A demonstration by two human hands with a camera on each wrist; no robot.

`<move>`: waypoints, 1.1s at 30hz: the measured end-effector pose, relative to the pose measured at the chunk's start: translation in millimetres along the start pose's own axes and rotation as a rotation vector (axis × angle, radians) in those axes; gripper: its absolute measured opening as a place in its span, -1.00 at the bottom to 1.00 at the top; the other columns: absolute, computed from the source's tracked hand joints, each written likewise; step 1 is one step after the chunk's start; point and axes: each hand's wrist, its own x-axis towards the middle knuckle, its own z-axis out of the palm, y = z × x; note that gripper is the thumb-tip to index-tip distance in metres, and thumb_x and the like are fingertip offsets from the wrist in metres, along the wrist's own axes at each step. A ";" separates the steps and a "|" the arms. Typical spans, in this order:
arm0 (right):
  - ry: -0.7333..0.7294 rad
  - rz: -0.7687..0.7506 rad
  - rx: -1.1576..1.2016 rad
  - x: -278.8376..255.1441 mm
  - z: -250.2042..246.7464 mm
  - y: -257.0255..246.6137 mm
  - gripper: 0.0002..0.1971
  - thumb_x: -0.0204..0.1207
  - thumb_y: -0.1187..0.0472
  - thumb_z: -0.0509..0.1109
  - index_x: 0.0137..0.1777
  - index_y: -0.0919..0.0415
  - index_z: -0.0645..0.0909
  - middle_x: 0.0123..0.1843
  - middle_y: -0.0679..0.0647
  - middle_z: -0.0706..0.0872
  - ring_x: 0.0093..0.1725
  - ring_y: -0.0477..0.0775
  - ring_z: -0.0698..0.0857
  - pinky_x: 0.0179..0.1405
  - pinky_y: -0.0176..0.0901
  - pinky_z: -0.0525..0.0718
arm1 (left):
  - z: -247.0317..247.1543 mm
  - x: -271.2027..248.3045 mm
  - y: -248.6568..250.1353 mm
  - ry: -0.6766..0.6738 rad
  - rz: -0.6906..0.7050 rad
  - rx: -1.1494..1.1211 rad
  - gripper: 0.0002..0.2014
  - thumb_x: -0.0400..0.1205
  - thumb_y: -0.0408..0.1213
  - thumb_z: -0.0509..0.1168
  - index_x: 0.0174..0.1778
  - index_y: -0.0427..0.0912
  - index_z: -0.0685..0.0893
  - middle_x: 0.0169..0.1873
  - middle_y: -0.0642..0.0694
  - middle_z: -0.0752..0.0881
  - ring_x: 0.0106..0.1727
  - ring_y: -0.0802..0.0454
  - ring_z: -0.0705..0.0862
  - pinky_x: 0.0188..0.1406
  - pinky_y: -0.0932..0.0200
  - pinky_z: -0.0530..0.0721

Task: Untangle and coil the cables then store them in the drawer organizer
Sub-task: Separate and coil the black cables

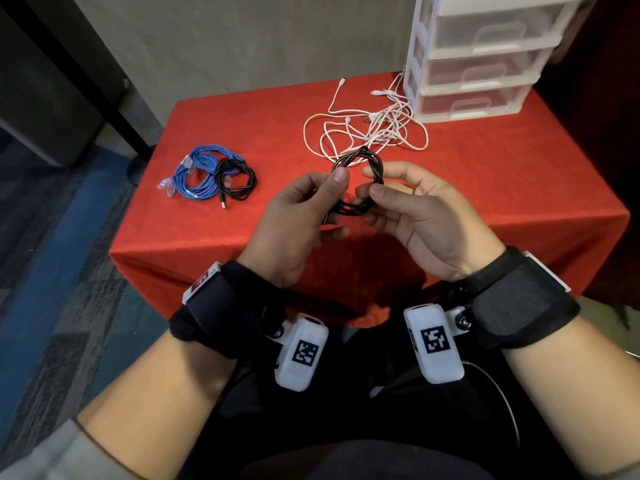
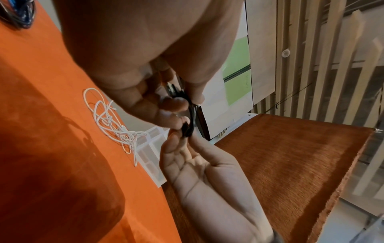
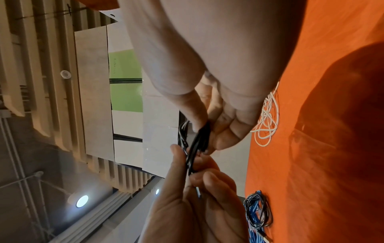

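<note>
Both hands are raised above the near edge of the red tablecloth [image 1: 485, 188], working one coiled black cable [image 1: 377, 168] between them. The left hand [image 1: 298, 216] pinches the coil's left side between thumb and curled fingers; the right hand [image 1: 419, 216] grips the coil's lower right, thumb on the front, fingers wrapped behind. The right wrist view shows the black strands [image 3: 197, 144] bunched between the two sets of fingertips, with a short metal plug end [image 3: 198, 192] poking out by the left hand's fingers. On the cloth to the left lies a coiled blue network cable [image 1: 204, 171], with a second coiled black USB cable [image 1: 239, 181] overlapping its right side. Behind the hands sits a loose tangle of white cables [image 1: 377, 126], its far end touching the base of the white three-drawer organizer [image 1: 485, 60] at the table's back right corner. All three translucent drawers look closed.
</note>
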 end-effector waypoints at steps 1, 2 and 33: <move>0.013 0.002 0.008 0.7 0.3 0.9 -0.72 0.66 0.44 0.36 0.33 0.30 0.62 -0.03 0.17 0.81 -0.04 0.09 0.81 0.01 -0.13 0.77 | 1.1 0.3 -0.3 -0.006 0.007 0.011 -0.82 0.73 -0.08 0.34 -0.05 -0.11 0.66 -0.35 0.10 0.62 -0.39 0.22 0.54 -0.29 0.19 0.72; 0.029 0.005 0.017 1.3 0.7 1.7 -0.73 0.66 0.45 0.36 0.31 0.29 0.62 -0.04 0.17 0.81 -0.05 0.10 0.81 0.02 -0.13 0.78 | 2.3 0.7 -0.7 -0.006 0.016 0.020 -0.82 0.73 -0.08 0.34 -0.08 -0.10 0.65 -0.38 0.12 0.62 -0.40 0.22 0.53 -0.30 0.20 0.72; 0.091 0.151 0.267 -1.0 15.6 12.0 -0.93 0.70 0.37 0.30 0.05 0.25 0.60 -0.19 0.14 0.81 -0.26 -0.01 0.81 -0.17 -0.17 0.82 | 5.4 15.5 -23.1 0.246 0.317 0.166 -0.71 0.69 -0.02 0.41 -0.23 -0.13 0.63 -0.42 -0.06 0.51 -0.35 -0.01 0.50 -0.39 -0.14 0.66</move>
